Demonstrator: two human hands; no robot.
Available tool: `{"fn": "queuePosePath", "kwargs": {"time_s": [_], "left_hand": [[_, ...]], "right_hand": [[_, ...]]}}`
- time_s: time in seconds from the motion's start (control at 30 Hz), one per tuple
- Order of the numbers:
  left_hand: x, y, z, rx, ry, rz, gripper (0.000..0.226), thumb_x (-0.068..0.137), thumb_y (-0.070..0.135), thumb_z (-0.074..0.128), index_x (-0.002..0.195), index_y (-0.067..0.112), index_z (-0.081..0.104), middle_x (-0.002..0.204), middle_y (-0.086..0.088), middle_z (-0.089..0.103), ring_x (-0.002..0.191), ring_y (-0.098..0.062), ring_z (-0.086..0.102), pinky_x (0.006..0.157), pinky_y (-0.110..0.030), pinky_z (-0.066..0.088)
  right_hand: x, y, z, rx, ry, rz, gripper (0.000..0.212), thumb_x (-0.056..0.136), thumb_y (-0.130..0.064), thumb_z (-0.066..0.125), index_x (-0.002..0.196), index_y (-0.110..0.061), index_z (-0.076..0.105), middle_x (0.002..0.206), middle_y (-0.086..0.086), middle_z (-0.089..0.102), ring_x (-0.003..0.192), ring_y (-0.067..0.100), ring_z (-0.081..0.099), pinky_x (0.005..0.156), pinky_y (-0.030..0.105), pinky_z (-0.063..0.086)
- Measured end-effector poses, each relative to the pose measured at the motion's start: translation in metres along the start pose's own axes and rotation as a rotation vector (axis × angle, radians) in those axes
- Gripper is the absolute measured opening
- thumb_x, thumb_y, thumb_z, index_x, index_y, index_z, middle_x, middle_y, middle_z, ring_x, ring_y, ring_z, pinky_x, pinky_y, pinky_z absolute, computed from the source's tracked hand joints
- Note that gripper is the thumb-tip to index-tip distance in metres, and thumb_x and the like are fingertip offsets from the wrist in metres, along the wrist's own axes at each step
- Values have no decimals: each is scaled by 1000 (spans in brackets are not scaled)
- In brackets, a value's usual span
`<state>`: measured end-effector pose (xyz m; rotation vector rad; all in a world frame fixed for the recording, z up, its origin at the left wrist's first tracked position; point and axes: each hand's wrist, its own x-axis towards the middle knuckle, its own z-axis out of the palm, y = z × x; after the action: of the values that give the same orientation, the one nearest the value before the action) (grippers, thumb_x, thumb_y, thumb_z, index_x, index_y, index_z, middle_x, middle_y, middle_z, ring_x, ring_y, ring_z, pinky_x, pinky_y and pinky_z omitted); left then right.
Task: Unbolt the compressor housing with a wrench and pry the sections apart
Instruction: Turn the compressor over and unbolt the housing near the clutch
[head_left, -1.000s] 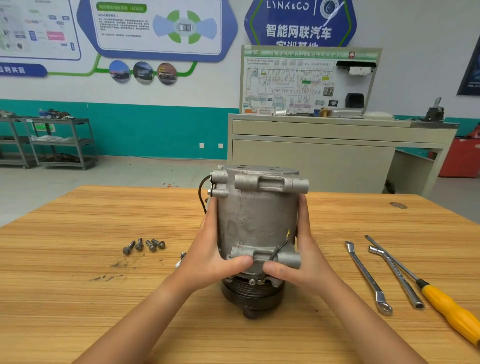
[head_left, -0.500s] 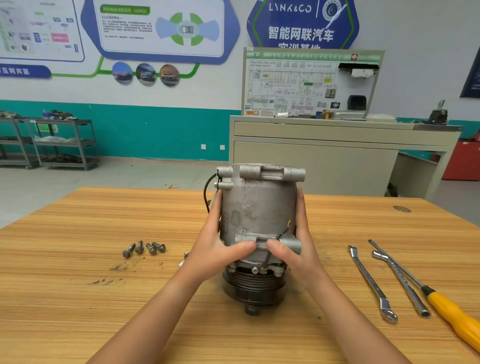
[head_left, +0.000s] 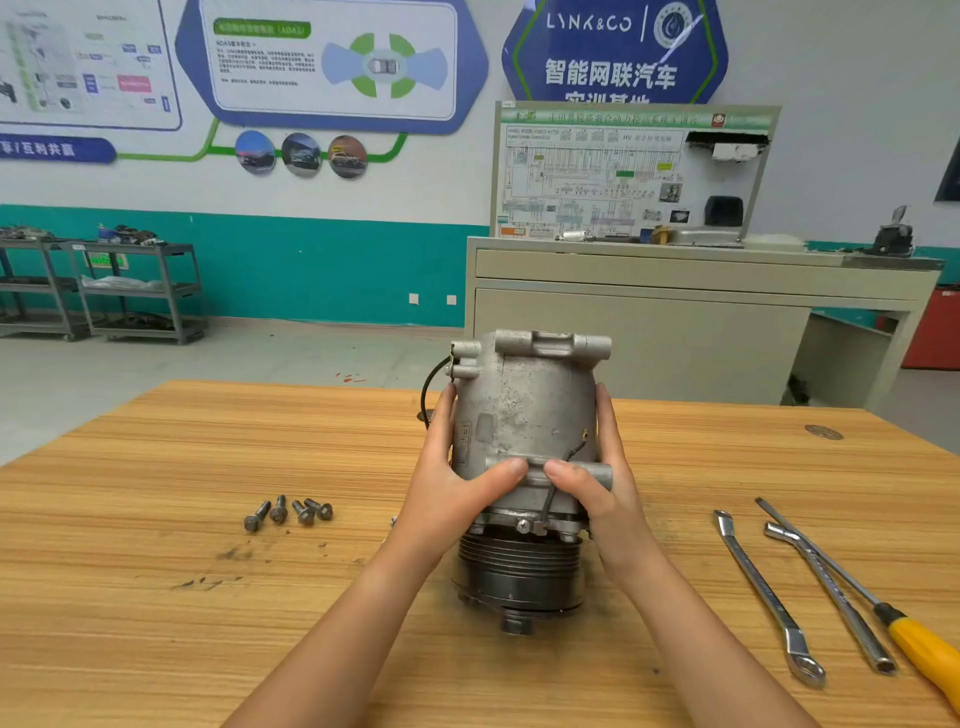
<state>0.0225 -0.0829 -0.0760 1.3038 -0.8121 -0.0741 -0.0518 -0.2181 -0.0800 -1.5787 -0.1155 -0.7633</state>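
4 bolts (head_left: 288, 512) already out, at 9 o'clock of the compressor (head_left: 524, 415) — left hand (head_left: 449, 488) and right hand (head_left: 605, 488) clamp its body; prying remains

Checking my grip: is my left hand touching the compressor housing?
Touching. The head view shows the left hand gripping the compressor housing, with its thumb pressed flat across the front and no gap.

Bright even light – soft shadows, edges bowed, sharp.
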Motion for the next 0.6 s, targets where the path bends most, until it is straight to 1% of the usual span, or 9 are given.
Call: {"fn": "queuePosePath", "kwargs": {"time_s": [0.07,0.17,0.2,0.23,0.3,0.37,0.43,0.5,0.6], "left_hand": [[4,-2,1,-31,9,-28,86,52,44,80,122,59,33,122,29,49,109,2,58,83,-23,54],[7,-5,0,-55,18,-61,108,52,41,82,140,48,19,134,19,44,114,-3,57,92,-30,52],[7,-5,-1,-50,14,-59,112,51,41,82,142,47,16,135,19,43,116,-3,56,94,-32,51],[8,-4,-1,-46,9,-55,113,52,40,82,142,46,15,135,19,43,117,-3,55,96,-32,50],[7,-3,-1,-50,4,-60,112,56,36,81,144,43,13,132,21,42,118,-2,53,97,-31,48],[7,-3,1,-62,7,-68,103,60,32,79,142,44,17,125,28,43,115,1,53,95,-28,49],[11,-1,1,-61,-6,-65,81,63,32,81,124,53,32,115,33,49,107,3,58,85,-22,53],[16,1,2,-73,-18,-78,64,63,36,83,107,56,40,109,29,54,98,3,62,74,-18,53],[25,-2,3,-112,14,-115,48,71,30,77,99,52,45,106,21,57,93,-2,66,70,-19,54]], "right_hand": [[5,3,-1,32,-3,34,100,54,-38,70,140,-42,20,127,-12,50,104,4,61,72,20,52],[10,7,-3,39,10,56,102,54,-37,69,142,-38,17,104,-26,64,92,-2,64,66,13,50],[11,7,-4,28,5,54,103,55,-37,68,144,-36,16,101,-31,64,92,-3,64,65,12,50],[12,7,-4,28,-3,59,104,55,-37,68,145,-34,15,101,-31,63,92,-3,63,66,12,49],[11,7,-4,53,-16,78,106,55,-37,68,146,-32,14,107,-26,60,93,-4,63,66,12,49],[12,6,-4,58,-17,86,106,54,-37,67,146,-31,13,112,-21,53,90,-6,63,64,10,49],[15,6,-4,32,-23,105,106,54,-38,67,145,-32,13,112,-21,51,87,-7,63,63,10,48],[22,9,-5,27,-19,148,102,56,-37,68,145,-35,17,112,-19,54,87,-6,63,63,10,48],[33,13,-5,27,-3,213,92,63,-35,64,144,-38,21,115,-10,56,85,-1,65,61,13,49]]}}
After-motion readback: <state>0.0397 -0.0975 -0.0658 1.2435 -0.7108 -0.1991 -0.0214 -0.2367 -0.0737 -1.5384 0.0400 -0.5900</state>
